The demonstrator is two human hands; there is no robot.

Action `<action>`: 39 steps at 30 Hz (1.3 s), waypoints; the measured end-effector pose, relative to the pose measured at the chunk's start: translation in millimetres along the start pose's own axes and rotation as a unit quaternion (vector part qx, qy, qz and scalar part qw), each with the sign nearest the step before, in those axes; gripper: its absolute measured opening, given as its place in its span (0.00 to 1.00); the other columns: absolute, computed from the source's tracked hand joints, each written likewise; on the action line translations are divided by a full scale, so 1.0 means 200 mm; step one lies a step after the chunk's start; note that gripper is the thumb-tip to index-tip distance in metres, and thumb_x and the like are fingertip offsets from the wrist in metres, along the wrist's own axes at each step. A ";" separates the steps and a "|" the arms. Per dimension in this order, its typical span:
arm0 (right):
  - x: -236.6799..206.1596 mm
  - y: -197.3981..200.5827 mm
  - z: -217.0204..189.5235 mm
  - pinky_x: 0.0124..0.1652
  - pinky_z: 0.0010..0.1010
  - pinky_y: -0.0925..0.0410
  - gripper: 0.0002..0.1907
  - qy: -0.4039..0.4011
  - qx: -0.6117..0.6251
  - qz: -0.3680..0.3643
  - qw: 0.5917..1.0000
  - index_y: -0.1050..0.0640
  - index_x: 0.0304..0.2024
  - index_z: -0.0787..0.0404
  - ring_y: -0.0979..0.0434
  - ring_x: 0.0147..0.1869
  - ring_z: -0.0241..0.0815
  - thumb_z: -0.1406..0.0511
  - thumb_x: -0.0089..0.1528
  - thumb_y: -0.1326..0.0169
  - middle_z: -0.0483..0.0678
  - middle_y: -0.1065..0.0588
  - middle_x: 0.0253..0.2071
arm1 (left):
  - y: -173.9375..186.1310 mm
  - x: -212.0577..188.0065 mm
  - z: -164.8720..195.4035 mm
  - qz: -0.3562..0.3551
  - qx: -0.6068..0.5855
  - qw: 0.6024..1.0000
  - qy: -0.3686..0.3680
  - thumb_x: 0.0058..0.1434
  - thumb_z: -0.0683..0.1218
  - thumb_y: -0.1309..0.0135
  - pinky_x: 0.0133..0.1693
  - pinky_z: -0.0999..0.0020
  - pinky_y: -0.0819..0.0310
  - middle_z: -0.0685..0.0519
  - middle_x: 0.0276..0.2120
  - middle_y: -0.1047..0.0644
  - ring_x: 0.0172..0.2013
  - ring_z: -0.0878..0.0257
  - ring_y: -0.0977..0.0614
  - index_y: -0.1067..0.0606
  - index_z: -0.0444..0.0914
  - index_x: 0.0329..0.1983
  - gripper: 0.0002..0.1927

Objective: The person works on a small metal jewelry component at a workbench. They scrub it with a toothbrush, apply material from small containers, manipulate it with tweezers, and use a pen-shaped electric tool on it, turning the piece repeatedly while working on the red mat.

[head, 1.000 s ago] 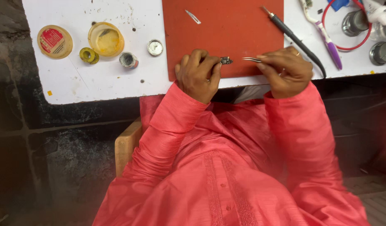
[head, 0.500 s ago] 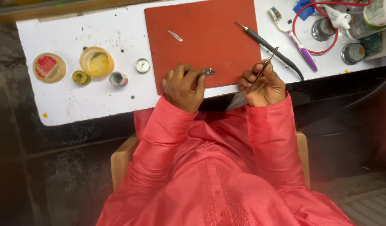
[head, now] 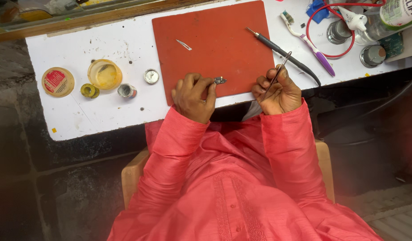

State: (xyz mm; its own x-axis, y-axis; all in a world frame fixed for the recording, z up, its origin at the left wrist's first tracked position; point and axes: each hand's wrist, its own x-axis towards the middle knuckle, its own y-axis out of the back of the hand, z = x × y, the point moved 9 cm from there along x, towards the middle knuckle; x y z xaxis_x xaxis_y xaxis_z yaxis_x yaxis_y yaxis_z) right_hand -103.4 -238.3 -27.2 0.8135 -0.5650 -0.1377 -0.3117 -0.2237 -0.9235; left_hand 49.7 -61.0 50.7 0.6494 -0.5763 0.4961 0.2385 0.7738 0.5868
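Observation:
My left hand point(head: 192, 96) rests on the near edge of a red mat point(head: 215, 40) and pinches a small dark metal piece point(head: 220, 81) at its fingertips. My right hand point(head: 277, 91) sits at the mat's near right corner, closed around thin metal tweezers point(head: 279, 71) that point up and away. A black-handled pointed tool point(head: 284, 56) lies just beyond that hand, and a small silver blade point(head: 183, 44) lies on the mat's far left part.
On the white table point(head: 103, 111), left of the mat, stand a red-labelled lid point(head: 58, 81), a yellow open tin point(head: 104, 73) and three small round pots. At the right lie a purple toothbrush point(head: 311, 42), a red cable loop, metal tins and a bottle.
My right hand has drawn back from the small piece and tilted the tweezers upright. The view has shifted, so the table sits lower in frame.

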 end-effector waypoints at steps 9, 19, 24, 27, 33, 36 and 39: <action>0.00 -0.02 0.00 0.46 0.32 0.35 0.04 0.009 -0.008 -0.002 1.000 0.16 0.44 0.54 0.28 0.42 0.39 0.65 0.66 0.37 0.42 0.19 0.41 | 0.00 0.00 0.00 -0.011 0.003 1.000 0.008 0.59 0.45 0.35 0.40 0.58 0.37 0.59 0.38 0.25 0.38 0.58 0.25 0.18 0.46 0.37 0.04; 0.00 0.01 0.00 0.45 0.34 0.34 0.04 0.030 -0.018 0.022 0.999 0.18 0.41 0.55 0.27 0.42 0.42 0.65 0.64 0.36 0.44 0.19 0.40 | 0.00 0.00 0.00 -0.009 0.001 1.000 0.007 0.59 0.45 0.35 0.41 0.58 0.37 0.59 0.38 0.25 0.38 0.59 0.25 0.18 0.46 0.37 0.04; -0.01 0.03 -0.01 0.45 0.35 0.34 0.04 0.041 -0.027 0.043 0.998 0.18 0.41 0.56 0.27 0.42 0.42 0.65 0.64 0.36 0.44 0.20 0.40 | 0.00 0.00 0.00 -0.008 -0.002 1.000 0.003 0.60 0.45 0.36 0.42 0.58 0.36 0.59 0.38 0.25 0.39 0.59 0.26 0.18 0.46 0.37 0.04; -0.01 0.03 -0.02 0.44 0.35 0.34 0.05 0.047 -0.032 0.046 0.997 0.18 0.42 0.56 0.27 0.42 0.43 0.66 0.64 0.36 0.44 0.20 0.40 | 0.00 0.00 0.00 -0.015 0.000 1.000 0.008 0.59 0.45 0.36 0.42 0.58 0.37 0.59 0.39 0.25 0.39 0.59 0.25 0.18 0.46 0.37 0.04; -0.03 0.03 -0.04 0.46 0.35 0.34 0.04 0.041 -0.028 0.026 0.998 0.18 0.42 0.56 0.27 0.43 0.42 0.66 0.65 0.37 0.44 0.20 0.42 | -0.01 0.00 0.00 -0.013 0.000 1.000 0.009 0.59 0.45 0.36 0.41 0.58 0.37 0.58 0.39 0.25 0.39 0.58 0.25 0.18 0.46 0.38 0.04; -0.05 0.04 -0.04 0.46 0.33 0.34 0.04 0.032 -0.018 0.010 0.999 0.17 0.44 0.55 0.27 0.43 0.41 0.65 0.66 0.37 0.44 0.19 0.42 | 0.00 0.00 0.00 -0.012 0.002 1.000 0.005 0.59 0.45 0.36 0.41 0.58 0.36 0.58 0.39 0.25 0.39 0.58 0.25 0.18 0.46 0.38 0.04; -0.06 0.04 -0.03 0.48 0.31 0.35 0.04 0.012 -0.006 -0.007 1.000 0.16 0.45 0.54 0.27 0.44 0.40 0.65 0.67 0.38 0.43 0.19 0.43 | 0.00 0.00 0.00 -0.007 0.002 1.000 0.000 0.59 0.45 0.36 0.41 0.58 0.36 0.58 0.40 0.25 0.39 0.58 0.25 0.18 0.47 0.38 0.05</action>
State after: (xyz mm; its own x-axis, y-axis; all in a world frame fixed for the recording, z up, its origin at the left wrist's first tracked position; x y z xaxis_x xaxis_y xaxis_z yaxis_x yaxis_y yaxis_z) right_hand -119.2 -238.3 -29.5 0.8064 -0.5801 -0.1153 -0.3051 -0.2409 -0.9213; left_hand 50.3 -60.9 50.9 0.6453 -0.5879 0.4878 0.2447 0.7640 0.5970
